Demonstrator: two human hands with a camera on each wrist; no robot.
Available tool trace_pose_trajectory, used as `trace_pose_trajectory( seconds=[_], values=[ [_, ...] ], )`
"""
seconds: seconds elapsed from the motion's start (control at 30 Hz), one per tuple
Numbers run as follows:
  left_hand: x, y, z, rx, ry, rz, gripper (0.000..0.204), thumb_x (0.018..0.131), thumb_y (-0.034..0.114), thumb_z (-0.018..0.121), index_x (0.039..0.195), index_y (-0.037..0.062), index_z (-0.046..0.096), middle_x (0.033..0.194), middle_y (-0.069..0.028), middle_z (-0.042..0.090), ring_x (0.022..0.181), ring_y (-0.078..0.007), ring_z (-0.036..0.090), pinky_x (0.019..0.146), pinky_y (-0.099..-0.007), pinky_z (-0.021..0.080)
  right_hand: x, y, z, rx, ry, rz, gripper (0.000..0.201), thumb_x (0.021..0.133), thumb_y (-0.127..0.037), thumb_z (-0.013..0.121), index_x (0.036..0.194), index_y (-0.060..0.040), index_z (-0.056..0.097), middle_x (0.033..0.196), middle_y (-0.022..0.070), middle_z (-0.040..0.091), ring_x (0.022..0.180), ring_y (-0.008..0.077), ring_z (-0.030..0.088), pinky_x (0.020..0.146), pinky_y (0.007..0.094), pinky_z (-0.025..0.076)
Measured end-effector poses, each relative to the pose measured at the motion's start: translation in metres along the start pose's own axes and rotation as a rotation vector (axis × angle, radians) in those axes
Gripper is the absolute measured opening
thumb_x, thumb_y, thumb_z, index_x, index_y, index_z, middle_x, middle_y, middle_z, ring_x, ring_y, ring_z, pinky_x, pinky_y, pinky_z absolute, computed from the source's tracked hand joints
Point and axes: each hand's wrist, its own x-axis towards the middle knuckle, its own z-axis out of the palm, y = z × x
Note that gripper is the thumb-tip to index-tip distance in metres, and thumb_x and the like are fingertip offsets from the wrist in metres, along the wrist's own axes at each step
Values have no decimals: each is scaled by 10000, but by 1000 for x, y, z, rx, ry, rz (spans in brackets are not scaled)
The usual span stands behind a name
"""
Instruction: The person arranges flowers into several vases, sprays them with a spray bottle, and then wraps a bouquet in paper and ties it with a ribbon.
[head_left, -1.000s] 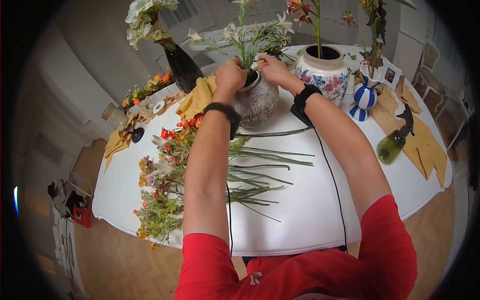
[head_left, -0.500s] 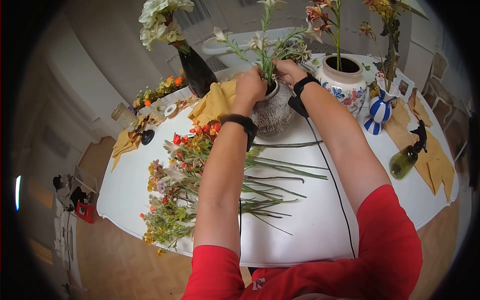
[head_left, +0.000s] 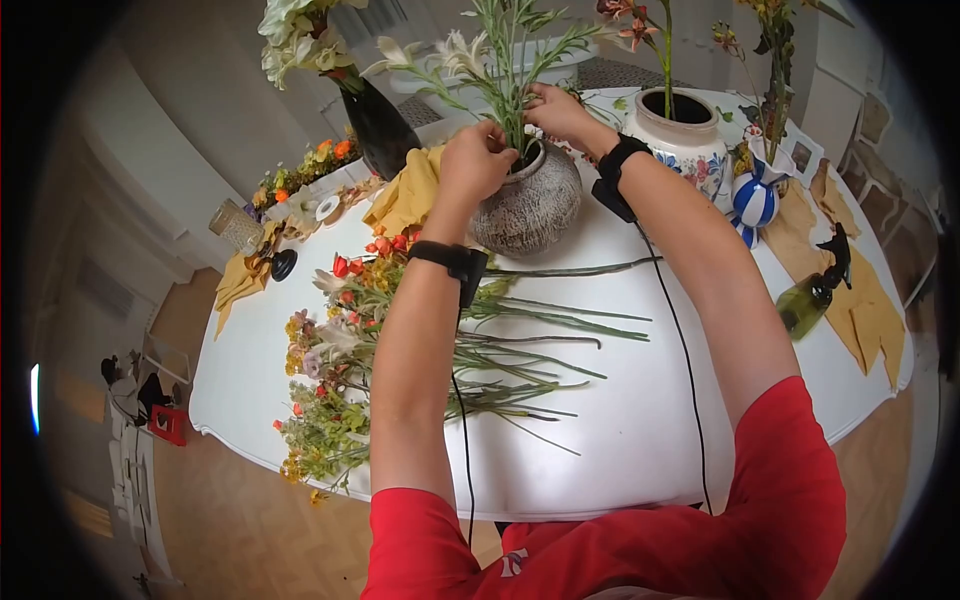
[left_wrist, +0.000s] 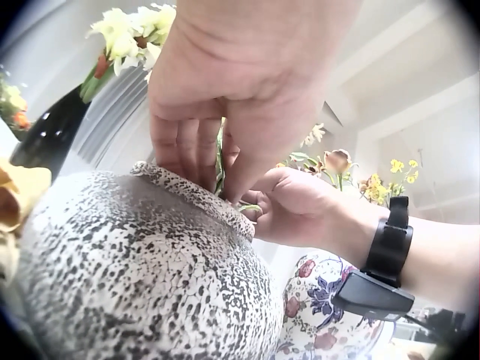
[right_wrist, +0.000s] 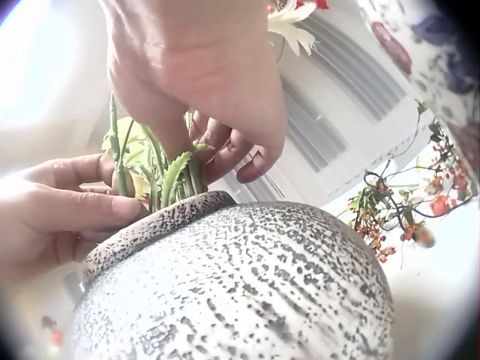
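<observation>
A round, speckled grey vase (head_left: 527, 212) stands on the white table, with leafy green stems bearing white flowers (head_left: 465, 55) rising from its mouth. At the rim's left side my left hand (head_left: 476, 165) pinches a green stem (right_wrist: 120, 169) between thumb and fingers, as the right wrist view shows. My right hand (head_left: 565, 115) is on the far right of the mouth, its fingers curled about the stems (right_wrist: 196, 176) just above the rim. In the left wrist view the left hand (left_wrist: 240, 82) covers part of the mouth, and the right hand (left_wrist: 289, 206) shows behind it.
Cut flowers (head_left: 340, 370) lie left of centre, stems pointing right. A dark vase (head_left: 385, 135) stands behind left; a floral-painted pot (head_left: 672, 145) and a blue-striped vase (head_left: 755, 203) stand right. A green spray bottle (head_left: 803, 305) lies near tan cloth (head_left: 865, 325). Cables hang from both wrists.
The head view has shifted. The white-flowered stems now reach higher in it, and the flowers seen low to the vase's right have left that spot. Both hands stay at the vase's mouth.
</observation>
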Motion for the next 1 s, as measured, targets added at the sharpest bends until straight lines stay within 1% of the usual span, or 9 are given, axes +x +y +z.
trace_pose_trajectory(
  seconds=[0.1,0.3,0.4,0.5,0.57,0.7,0.8,0.9,1.0],
  values=[
    [-10,-3,-7,-14,32,-27,248,803,159,818,955,32,669,844,-108,769,775,-207,733,729,-344,544,-1,7,6,-53,89,-109,615,860,-78,728,1427,5,505,1114,138,732,1002,191,680,868,304,515],
    [-25,-12,-16,-58,81,-114,243,819,169,814,947,35,657,814,-92,763,721,-167,706,679,-326,519,5,13,8,-173,145,-101,723,872,-216,752,1508,-41,457,1089,147,727,908,212,689,804,325,535],
    [-27,-16,-14,-105,124,-134,248,821,175,816,940,37,648,802,-85,758,708,-158,698,669,-320,511,-1,6,9,-192,134,-118,710,892,-246,735,1515,-47,460,1078,145,729,896,213,688,810,332,536],
    [-27,-16,-12,-114,161,-159,258,817,174,819,942,39,639,780,-82,752,708,-160,700,670,-321,513,-5,2,8,-205,146,-104,655,919,-317,703,1478,-42,499,1064,161,731,907,244,703,822,354,542],
    [-25,-16,-11,-116,174,-173,263,813,174,821,946,41,637,770,-85,749,709,-165,704,671,-326,517,-3,6,10,-297,178,-169,607,925,-349,685,1425,-36,538,1063,177,731,919,280,711,831,377,545],
    [-13,-25,-1,-43,200,-162,291,801,200,829,954,42,638,772,-98,746,720,-206,718,689,-352,529,-8,-5,10,-351,125,-219,544,919,-372,671,1332,-26,596,1071,215,729,959,363,713,857,427,545],
    [-9,-22,1,-3,211,-184,306,794,232,835,949,43,651,789,-112,749,754,-249,729,715,-378,537,-14,-14,9,-555,150,-242,515,912,-344,650,1319,-32,609,1031,229,730,982,397,703,875,459,539],
    [-6,-22,4,54,217,-183,303,786,263,836,936,49,681,829,-130,754,841,-308,730,773,-423,538,-17,-11,9,-663,175,-257,568,931,-388,656,1363,-29,571,1032,214,742,932,362,718,842,415,543],
    [-1,-23,7,113,213,-201,274,775,274,835,914,69,718,898,-153,758,952,-371,717,841,-480,532,-22,-14,18,-618,196,-218,517,889,-336,634,1317,-46,618,993,225,738,969,410,702,881,475,533]
  ],
)
